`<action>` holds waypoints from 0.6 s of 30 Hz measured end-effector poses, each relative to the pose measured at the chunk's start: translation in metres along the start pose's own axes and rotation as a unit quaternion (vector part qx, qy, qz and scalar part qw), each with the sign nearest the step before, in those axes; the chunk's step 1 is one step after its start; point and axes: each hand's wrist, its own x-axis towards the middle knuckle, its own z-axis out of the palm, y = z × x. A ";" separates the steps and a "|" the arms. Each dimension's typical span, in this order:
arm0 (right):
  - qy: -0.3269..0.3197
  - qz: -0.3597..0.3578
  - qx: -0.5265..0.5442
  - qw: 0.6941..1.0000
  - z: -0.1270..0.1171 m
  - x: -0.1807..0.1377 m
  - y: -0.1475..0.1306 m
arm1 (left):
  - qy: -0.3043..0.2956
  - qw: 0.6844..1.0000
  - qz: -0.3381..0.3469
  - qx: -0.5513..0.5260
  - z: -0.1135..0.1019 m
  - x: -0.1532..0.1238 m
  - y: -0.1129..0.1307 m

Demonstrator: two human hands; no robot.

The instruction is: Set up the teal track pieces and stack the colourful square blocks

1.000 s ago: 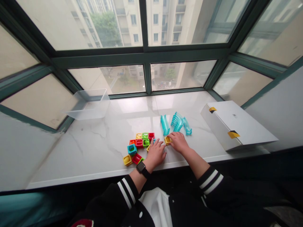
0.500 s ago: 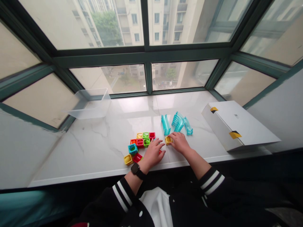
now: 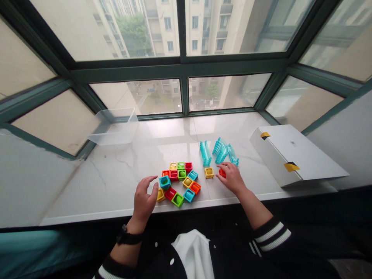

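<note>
My left hand (image 3: 145,197) is open at the left of a cluster of toy building blocks, thumb and fingers apart. Nearest to it are a teal block (image 3: 164,182) and a yellow block (image 3: 161,195), which it partly covers. Across the cluster lie a green block (image 3: 178,199), a blue block (image 3: 189,195) and an orange block (image 3: 195,188), among several others. My right hand (image 3: 233,179) has its fingers around an orange-red block (image 3: 222,173) on the surface. Just left of that hand sits a separate yellow block (image 3: 209,173).
Behind my right hand lie translucent teal track pieces: a straight one (image 3: 205,154), a curved one (image 3: 221,150) and a smaller one (image 3: 233,155). A clear plastic bin (image 3: 116,137) stands back left, a white box (image 3: 302,153) at right. Windows border the marble ledge (image 3: 116,193).
My left hand has moved left off the blocks, uncovering several on the cluster's right side. My right hand has let go of the yellow block and shifted right to the orange-red one.
</note>
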 end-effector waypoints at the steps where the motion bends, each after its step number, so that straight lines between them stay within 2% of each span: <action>1: 0.014 0.015 0.000 1.000 -0.001 -0.005 0.006 | 0.003 1.000 -0.008 0.007 -0.002 -0.002 -0.006; 4: 0.036 0.050 -0.002 0.998 -0.002 -0.017 0.020 | 0.000 1.000 -0.015 0.016 -0.003 -0.007 -0.014; 7: 0.036 0.063 0.004 0.997 0.002 -0.023 0.026 | -0.002 1.000 0.002 0.015 0.004 -0.009 -0.011; 11: 0.035 0.069 0.019 0.997 0.009 -0.022 0.024 | -0.023 0.999 0.029 0.009 0.014 -0.008 -0.003; 18: 0.033 0.074 0.024 0.996 0.016 -0.018 0.022 | -0.047 0.999 0.026 0.004 0.019 -0.011 -0.004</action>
